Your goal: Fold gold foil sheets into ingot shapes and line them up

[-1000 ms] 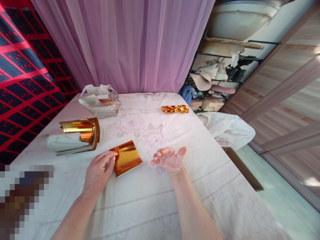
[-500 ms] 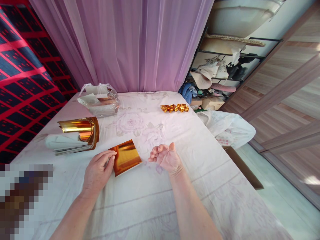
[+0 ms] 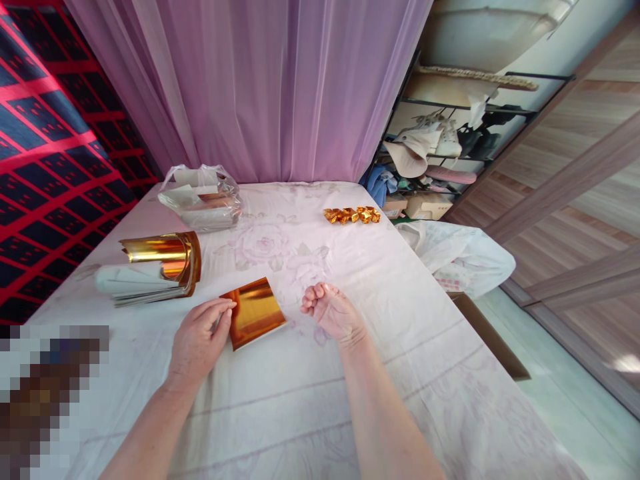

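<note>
A square sheet of shiny gold foil paper (image 3: 257, 313) lies on the flowered tablecloth, its near edge showing white. My left hand (image 3: 203, 337) is at its left edge, fingertips on top and thumb close beside them, holding that edge. To the right of the sheet, apart from it, my right hand (image 3: 333, 313) is turned palm up with fingers loosely curled and the thumb folded in; nothing shows in it. Beyond my left hand stands a curled stack of gold foil paper (image 3: 165, 267) with white backing. Several folded gold foil pieces (image 3: 353, 215) sit in a row at the far right.
A clear plastic bag (image 3: 203, 200) with papers stands at the table's far left. Past the right edge are a white plastic bag (image 3: 467, 257), a cardboard box (image 3: 493, 340) and a shelf with shoes and a cap (image 3: 413, 157). A purple curtain (image 3: 260, 93) hangs behind.
My right hand's thumb has folded in and its fingers have curled closer. The left hand stays at the foil sheet's edge. The whole view has shifted slightly.
</note>
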